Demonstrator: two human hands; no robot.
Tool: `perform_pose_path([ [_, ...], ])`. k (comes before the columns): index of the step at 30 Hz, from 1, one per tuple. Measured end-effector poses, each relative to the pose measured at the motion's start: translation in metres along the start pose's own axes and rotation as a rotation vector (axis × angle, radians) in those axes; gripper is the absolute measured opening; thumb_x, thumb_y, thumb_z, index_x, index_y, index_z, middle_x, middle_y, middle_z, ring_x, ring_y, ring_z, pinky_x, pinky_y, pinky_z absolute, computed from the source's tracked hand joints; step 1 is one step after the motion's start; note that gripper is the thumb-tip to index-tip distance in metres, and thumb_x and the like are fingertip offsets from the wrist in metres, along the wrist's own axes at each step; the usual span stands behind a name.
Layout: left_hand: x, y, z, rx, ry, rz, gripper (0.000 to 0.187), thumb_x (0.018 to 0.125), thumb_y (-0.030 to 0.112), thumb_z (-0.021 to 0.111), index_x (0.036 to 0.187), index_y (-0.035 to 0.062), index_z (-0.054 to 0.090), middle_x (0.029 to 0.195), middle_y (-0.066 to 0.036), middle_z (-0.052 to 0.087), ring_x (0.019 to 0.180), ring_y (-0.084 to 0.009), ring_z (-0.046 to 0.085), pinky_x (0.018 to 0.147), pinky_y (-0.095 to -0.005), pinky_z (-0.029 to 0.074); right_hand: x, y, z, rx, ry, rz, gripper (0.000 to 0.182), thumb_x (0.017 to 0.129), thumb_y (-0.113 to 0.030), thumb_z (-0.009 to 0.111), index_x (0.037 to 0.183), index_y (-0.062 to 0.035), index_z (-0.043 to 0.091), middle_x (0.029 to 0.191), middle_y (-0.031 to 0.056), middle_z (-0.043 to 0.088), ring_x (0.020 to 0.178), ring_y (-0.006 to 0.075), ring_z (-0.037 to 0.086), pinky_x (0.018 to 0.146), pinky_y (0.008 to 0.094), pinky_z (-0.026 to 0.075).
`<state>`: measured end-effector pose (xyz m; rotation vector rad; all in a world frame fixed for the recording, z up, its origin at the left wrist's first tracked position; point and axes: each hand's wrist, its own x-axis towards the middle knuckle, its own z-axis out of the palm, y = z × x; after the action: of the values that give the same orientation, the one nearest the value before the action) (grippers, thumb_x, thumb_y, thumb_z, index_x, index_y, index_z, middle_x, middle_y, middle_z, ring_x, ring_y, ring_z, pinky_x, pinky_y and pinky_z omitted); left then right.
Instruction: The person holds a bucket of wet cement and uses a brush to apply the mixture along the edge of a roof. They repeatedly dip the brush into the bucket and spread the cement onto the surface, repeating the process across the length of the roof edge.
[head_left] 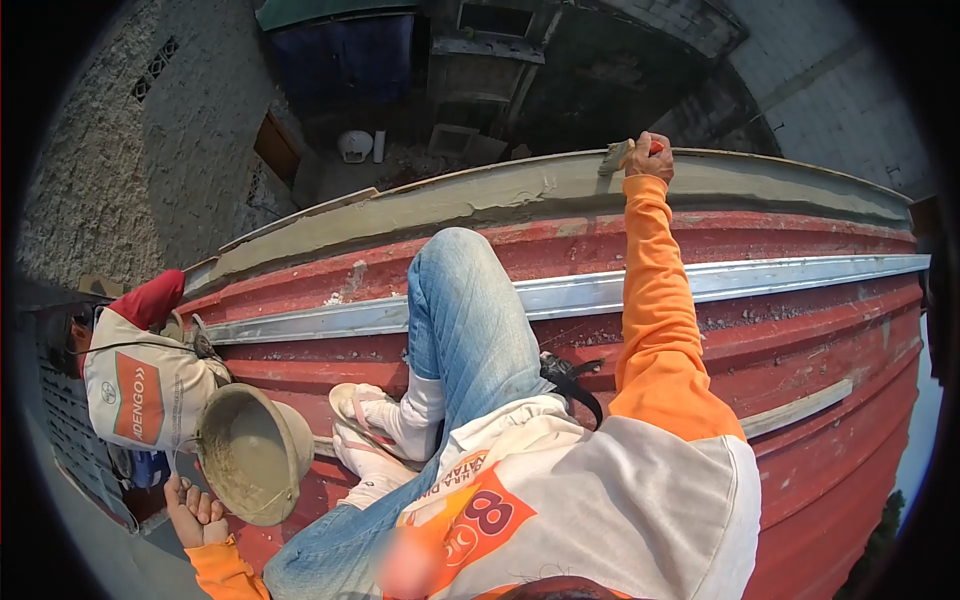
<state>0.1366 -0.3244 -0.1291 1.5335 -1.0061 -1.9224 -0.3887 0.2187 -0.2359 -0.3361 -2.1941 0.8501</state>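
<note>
My right hand (648, 157) is stretched far forward and closed around a brush. The bristles of the brush (614, 158) press on the grey plastered ledge (470, 205) along the roof's edge; a bit of red handle shows by my fingers. My left hand (197, 512) is at the lower left with curled fingers, gripping the thin handle of a bucket (288, 440). The bucket is tilted towards me, with grey, watery cement mix (255, 455) inside and dried cement on its rim.
I sit on a red corrugated metal roof (840, 430). A long silver metal channel (580, 293) crosses it. A wooden strip (800, 408) lies on the right. A co-worker (140, 370) crouches at the left. Beyond the ledge is a drop to a dark yard (400, 170).
</note>
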Motion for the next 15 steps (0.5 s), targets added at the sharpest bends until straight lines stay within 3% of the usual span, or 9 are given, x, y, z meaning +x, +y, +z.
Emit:
perform_pose_path([
  [2, -0.001, -0.001, -0.001, 0.005, -0.012, -0.002, 0.026, 0.083, 0.031, 0.054, 0.066, 0.0146, 0.044, 0.041, 0.006, 0.027, 0.029, -0.0053, 0.023, 0.029, -0.0205, 0.019, -0.010, -0.020, 0.001, -0.181, 0.012, -0.192, 0.017, 0.082, -0.025, 0.055, 0.084, -0.0080, 0.056, 0.081, 0.0140, 0.052, 0.075, 0.0314, 0.055, 0.065, 0.0405, 0.046],
  [6, 0.004, -0.003, -0.011, -0.011, -0.048, -0.007, 0.025, 0.083, 0.032, 0.054, 0.067, 0.0149, 0.045, 0.041, 0.006, 0.028, 0.029, -0.0051, 0.023, 0.029, -0.0203, 0.020, -0.102, -0.057, 0.064, -0.240, -0.186, -0.444, 0.010, 0.075, -0.014, 0.060, 0.079, -0.0082, 0.053, 0.081, 0.0141, 0.049, 0.073, 0.0321, 0.054, 0.062, 0.0414, 0.045],
  [8, 0.005, -0.003, -0.013, -0.018, -0.070, -0.013, 0.025, 0.084, 0.032, 0.054, 0.068, 0.0150, 0.045, 0.042, 0.006, 0.028, 0.029, -0.0050, 0.023, 0.029, -0.0202, 0.020, -0.163, -0.083, 0.102, -0.132, -0.348, -0.509, 0.011, 0.072, -0.010, 0.061, 0.078, -0.0082, 0.052, 0.081, 0.0137, 0.047, 0.072, 0.0311, 0.054, 0.063, 0.0401, 0.045],
  [11, 0.000, -0.002, -0.008, -0.005, -0.044, -0.029, 0.024, 0.084, 0.032, 0.054, 0.069, 0.0149, 0.045, 0.042, 0.007, 0.027, 0.030, -0.0050, 0.023, 0.029, -0.0200, 0.021, -0.217, -0.147, 0.113, 0.102, -0.859, -0.386, 0.012, 0.082, -0.020, 0.052, 0.086, -0.0085, 0.052, 0.089, 0.0188, 0.049, 0.081, 0.0369, 0.055, 0.070, 0.0424, 0.045],
  [15, -0.001, -0.004, -0.006, -0.015, -0.026, -0.041, 0.024, 0.086, 0.031, 0.052, 0.070, 0.0144, 0.045, 0.042, 0.007, 0.026, 0.030, -0.0049, 0.023, 0.029, -0.0199, 0.021, -0.195, -0.148, 0.117, 0.283, -0.587, -0.279, 0.013, 0.082, -0.023, 0.055, 0.085, -0.0096, 0.054, 0.079, 0.0162, 0.051, 0.076, 0.0354, 0.055, 0.066, 0.0422, 0.044],
])
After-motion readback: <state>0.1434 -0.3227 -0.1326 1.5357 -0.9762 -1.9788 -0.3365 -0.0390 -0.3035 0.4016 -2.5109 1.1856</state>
